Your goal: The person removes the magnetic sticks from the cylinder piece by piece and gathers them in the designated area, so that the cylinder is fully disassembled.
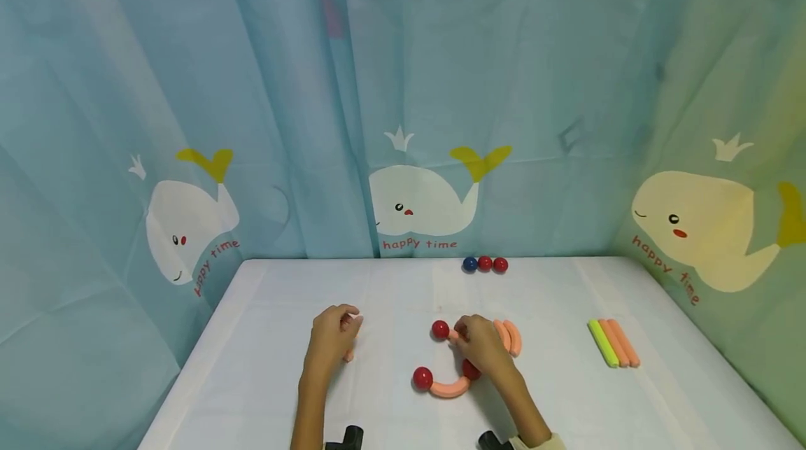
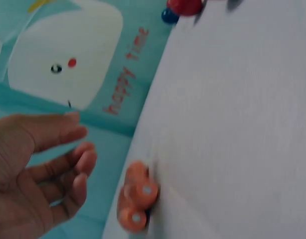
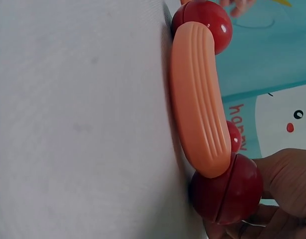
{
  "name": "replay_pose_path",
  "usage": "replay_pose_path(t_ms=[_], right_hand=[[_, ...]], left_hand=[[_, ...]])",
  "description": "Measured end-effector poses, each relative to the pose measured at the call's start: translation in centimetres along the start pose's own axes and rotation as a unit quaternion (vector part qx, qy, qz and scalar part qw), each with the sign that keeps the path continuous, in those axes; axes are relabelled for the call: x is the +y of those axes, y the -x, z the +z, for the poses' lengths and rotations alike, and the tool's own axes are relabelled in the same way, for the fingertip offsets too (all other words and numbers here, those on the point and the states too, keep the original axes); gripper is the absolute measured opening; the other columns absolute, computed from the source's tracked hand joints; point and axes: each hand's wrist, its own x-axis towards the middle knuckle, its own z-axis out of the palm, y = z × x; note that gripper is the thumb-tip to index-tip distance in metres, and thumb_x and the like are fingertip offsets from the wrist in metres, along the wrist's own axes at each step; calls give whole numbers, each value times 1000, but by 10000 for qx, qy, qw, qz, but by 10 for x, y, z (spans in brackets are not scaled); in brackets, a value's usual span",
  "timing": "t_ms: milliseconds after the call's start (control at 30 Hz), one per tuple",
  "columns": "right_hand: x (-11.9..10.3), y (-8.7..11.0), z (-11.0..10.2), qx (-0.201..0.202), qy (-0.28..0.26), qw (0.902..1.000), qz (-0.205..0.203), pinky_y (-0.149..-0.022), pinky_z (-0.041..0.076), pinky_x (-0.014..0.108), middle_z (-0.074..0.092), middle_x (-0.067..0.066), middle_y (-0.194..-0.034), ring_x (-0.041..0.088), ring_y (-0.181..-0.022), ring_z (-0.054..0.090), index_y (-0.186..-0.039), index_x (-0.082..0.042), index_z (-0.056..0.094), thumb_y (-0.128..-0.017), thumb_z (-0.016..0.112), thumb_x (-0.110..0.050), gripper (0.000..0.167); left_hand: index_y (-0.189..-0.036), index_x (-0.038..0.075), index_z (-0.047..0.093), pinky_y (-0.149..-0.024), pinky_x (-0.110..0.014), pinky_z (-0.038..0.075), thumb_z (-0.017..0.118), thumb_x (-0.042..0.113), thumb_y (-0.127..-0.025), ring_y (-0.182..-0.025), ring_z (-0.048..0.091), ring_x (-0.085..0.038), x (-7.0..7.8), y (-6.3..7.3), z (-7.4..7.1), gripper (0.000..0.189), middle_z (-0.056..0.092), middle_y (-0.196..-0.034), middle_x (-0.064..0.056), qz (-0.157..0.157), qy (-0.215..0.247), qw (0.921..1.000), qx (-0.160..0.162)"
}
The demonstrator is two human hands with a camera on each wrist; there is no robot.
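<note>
My right hand (image 1: 483, 346) pinches a short orange rod (image 1: 454, 336) whose far end meets a red ball (image 1: 440, 329); the fingertips are partly hidden. Just in front, a curved orange rod (image 1: 450, 390) joins a red ball (image 1: 422, 378) to another red ball (image 1: 470, 370), which is partly behind that hand. In the right wrist view this curved rod (image 3: 198, 94) shows grooves along its side. My left hand (image 1: 330, 339) hovers with loosely bent fingers, holding nothing. Beside it in the left wrist view lie several orange rods (image 2: 138, 196), mostly hidden from the head view.
Two curved orange rods (image 1: 513, 339) lie right of my right hand. Farther right are a yellow-green straight rod (image 1: 603, 343) and two orange straight rods (image 1: 618, 343). A blue ball (image 1: 469, 264) and two red balls (image 1: 492, 264) line the white table's back edge, before a whale-print curtain (image 1: 422, 201).
</note>
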Motion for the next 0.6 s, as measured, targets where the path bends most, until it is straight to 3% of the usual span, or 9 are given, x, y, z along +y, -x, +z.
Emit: replay_pose_path(t_ms=[67, 200, 400, 600], right_hand=[[-1, 1, -1, -5, 119, 9999, -61, -66, 50, 29, 63, 4, -78, 13, -72, 54, -90, -1, 71, -82, 76, -6, 10], [-2, 0, 0, 6, 140, 9995, -285, -65, 49, 27, 63, 3, -78, 11, -72, 54, -88, -4, 71, -80, 78, -5, 10], [-3, 0, 2, -280, -243, 9967, -722, -64, 46, 23, 61, 0, -77, 10, -72, 51, -86, -7, 71, -79, 77, -3, 10], [-1, 0, 4, -583, -285, 9933, -961, -65, 46, 23, 63, -3, -80, 7, -73, 51, -87, -10, 72, -82, 77, -10, 7]], left_hand=[[-103, 3, 71, -64, -23, 50, 69, 15, -91, -73, 56, -9, 4, -1, 5, 18, 62, -82, 0, 366, -22, 9987, -354], [-106, 3, 70, -68, -21, 50, 69, 18, -91, -76, 59, -9, 10, -2, 16, 21, 64, -83, 1, 795, -48, 9907, -1106], [-113, 2, 68, -71, -24, 51, 71, 17, -89, -80, 61, -10, 17, 2, 32, 29, 66, -87, -1, 710, 347, 9737, -2135], [-119, 1, 64, -72, -25, 51, 74, 18, -86, -82, 61, -11, 25, 5, 49, 38, 66, -92, -5, 562, 540, 9679, -2391]])
